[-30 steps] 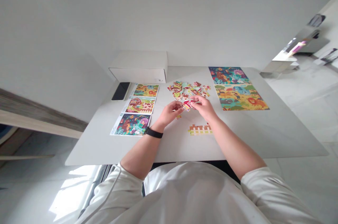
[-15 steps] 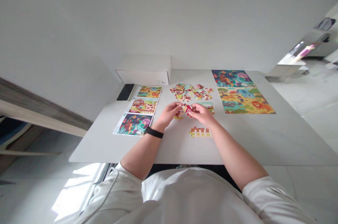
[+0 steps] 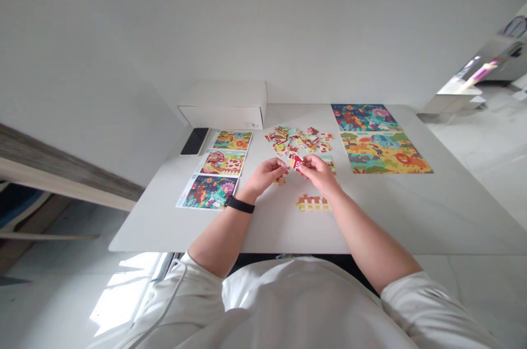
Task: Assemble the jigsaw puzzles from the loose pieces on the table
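Note:
My right hand [image 3: 320, 173] is closed in a pinch on a red jigsaw piece [image 3: 298, 163] with a white barn-door cross, raised over the table. At its left edge is a yellowish part, where the fingertips of my left hand [image 3: 267, 176] are pinched shut. Where one piece ends and another begins there is too small to tell. Under my left fingers, partly hidden, lie more puzzle pieces [image 3: 280, 180]. A joined strip with a white fence [image 3: 313, 204] lies nearer me. Behind my right hand a green-and-blue section [image 3: 330, 163] is partly covered.
Loose jigsaw pieces [image 3: 288, 140] are heaped beyond my hands. On the left are a picture sheet [image 3: 224, 163], a phone [image 3: 195, 141] and a white box [image 3: 222, 116]. Two assembled-looking animal pictures, one dark [image 3: 364, 117] and one yellow [image 3: 382, 154], lie at the right.
The red piece has shifted slightly up and right and turned a little in my right fingers. My left fingertips have followed it to the right. The camera view has tilted slightly.

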### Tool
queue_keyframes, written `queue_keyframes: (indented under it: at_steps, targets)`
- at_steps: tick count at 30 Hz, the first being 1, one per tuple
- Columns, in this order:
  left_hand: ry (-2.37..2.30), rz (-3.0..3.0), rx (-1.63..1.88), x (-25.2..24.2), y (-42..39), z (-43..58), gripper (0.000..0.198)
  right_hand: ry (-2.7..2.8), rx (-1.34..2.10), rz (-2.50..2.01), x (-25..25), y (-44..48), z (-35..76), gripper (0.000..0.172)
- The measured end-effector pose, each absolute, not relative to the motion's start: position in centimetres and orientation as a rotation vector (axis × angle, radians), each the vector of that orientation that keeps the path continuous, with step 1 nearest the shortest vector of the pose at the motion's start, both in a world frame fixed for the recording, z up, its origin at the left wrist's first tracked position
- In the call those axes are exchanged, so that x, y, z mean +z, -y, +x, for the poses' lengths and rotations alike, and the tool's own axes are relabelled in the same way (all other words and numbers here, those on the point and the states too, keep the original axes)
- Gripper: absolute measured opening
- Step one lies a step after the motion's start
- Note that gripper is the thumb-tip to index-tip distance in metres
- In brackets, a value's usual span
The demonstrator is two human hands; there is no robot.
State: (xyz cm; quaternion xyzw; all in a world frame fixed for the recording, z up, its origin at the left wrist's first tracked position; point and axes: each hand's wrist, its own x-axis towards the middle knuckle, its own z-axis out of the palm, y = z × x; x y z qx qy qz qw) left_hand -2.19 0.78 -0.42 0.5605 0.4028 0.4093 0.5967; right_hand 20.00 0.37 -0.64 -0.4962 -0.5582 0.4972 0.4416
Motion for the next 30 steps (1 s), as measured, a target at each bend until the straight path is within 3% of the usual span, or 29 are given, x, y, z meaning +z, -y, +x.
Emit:
queue_keyframes:
  at_steps: [4, 10, 16, 22, 30]
  targets:
    - [-0.864, 1.417, 0.753, 0.3, -0.4, -2.4, 0.044, 1.342, 1.144, -1.188, -1.2, -0.8, 20.5, 0.035]
    - [-0.93, 1.339, 0.878, 0.4, -0.7, -2.6, 0.054, 1.491, 1.167, -1.182, -0.9, -0.4, 20.3, 0.034]
    - [-1.039, 1.324, 1.033, 0.4, -1.7, -4.1, 0.047, 1.523, 1.089, -1.189, -0.8, -0.1, 20.0, 0.047]
    - [-1.24, 1.204, 1.251, 1.3, -2.6, -6.6, 0.042, 1.841, 0.82, -1.267, -0.2, 0.6, 20.1, 0.024]
    - [-1.271, 1.184, 1.196, 1.0, -2.5, -6.3, 0.043, 2.34, 0.558, -1.103, -1.6, 1.1, 19.2, 0.023]
